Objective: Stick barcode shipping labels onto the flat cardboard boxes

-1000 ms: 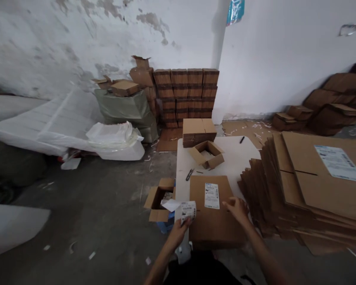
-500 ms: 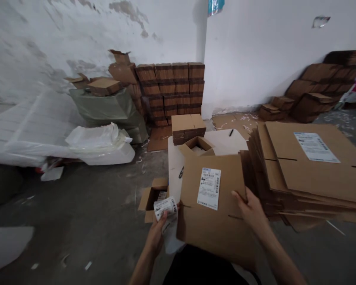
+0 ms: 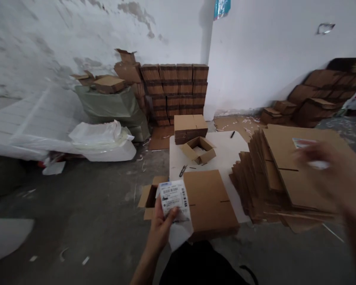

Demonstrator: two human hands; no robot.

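Note:
My left hand (image 3: 161,223) is closed on a strip of printed white labels (image 3: 173,197), held up over the near left corner of a white table (image 3: 225,152). A flat brown carton (image 3: 209,202) with no label lies on the table just right of that hand. My right hand (image 3: 323,168) is a motion blur above the tall stack of flat cartons (image 3: 284,178) on the right. Its fingers cannot be made out. A white label on the top carton of that stack shows partly behind the hand.
A small open box (image 3: 198,149), a low pile of flat boxes (image 3: 190,127), a black pen (image 3: 232,134) and a small cutter (image 3: 182,171) lie on the table. An open box (image 3: 148,196) sits on the floor at the left. Stacked cartons line the walls.
The labelled flat carton was lifted off the table and carried right onto the big stack. My right hand swung right with it. My left hand raised the label strip; an unlabelled carton now shows.

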